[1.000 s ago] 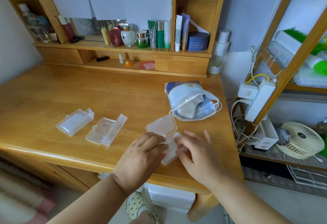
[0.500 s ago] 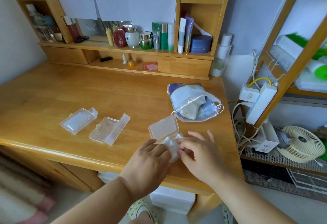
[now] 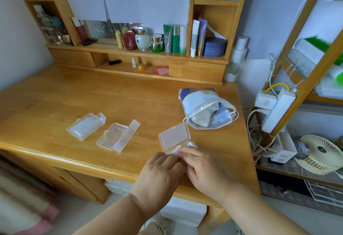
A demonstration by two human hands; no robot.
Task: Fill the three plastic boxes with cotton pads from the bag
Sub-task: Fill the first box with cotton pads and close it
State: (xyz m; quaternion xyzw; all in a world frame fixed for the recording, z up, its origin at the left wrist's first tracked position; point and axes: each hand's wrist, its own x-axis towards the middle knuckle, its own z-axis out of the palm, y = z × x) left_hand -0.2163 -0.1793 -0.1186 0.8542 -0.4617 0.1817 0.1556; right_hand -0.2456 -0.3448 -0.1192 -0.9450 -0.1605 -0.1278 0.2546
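Two clear boxes sit at 9 o'clock on the desk (image 3: 92,93): shut box (image 3: 86,126), then open box (image 3: 118,135). Third box (image 3: 174,137), lid up, is dead centre. Left hand (image 3: 159,173) and right hand (image 3: 204,168) both pinch pads (image 3: 177,149) into it. Bag (image 3: 206,109) lies at 2 o'clock.

Both hands, left (image 3: 159,174) and right (image 3: 205,170), close together, knuckles up, fingertips meeting; forearms converging
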